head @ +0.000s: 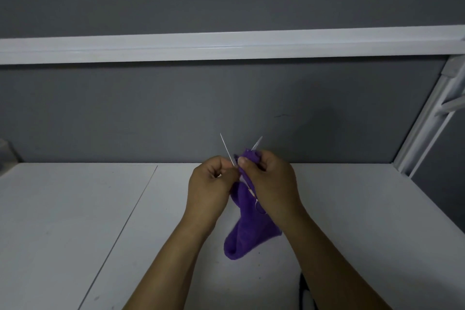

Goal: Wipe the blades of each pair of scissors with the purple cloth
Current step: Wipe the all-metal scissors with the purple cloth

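Just below the centre of the frame, both hands are raised above the white table (75, 209) and meet around one pair of scissors (227, 151), held with its blades spread in a V that points up and away toward the grey wall (176, 108). The left hand (211, 189) is closed in a pinch at the base of the left blade, whose thin bare length runs up and slightly left from its fingertips. The right hand (271, 184) is closed on the purple cloth (249, 229), bunching its top around the right blade (257, 143) so that only the tip shows above the fabric; the rest of the cloth hangs down between the wrists toward the table. A metal ring, likely a scissor handle, shows beside the right palm. The blade in the cloth lies along a line rising up and to the right, so a wipe would probably slide along that axis toward the tip. The right hand is on that blade; the left blade is uncovered. No other scissors are in sight.
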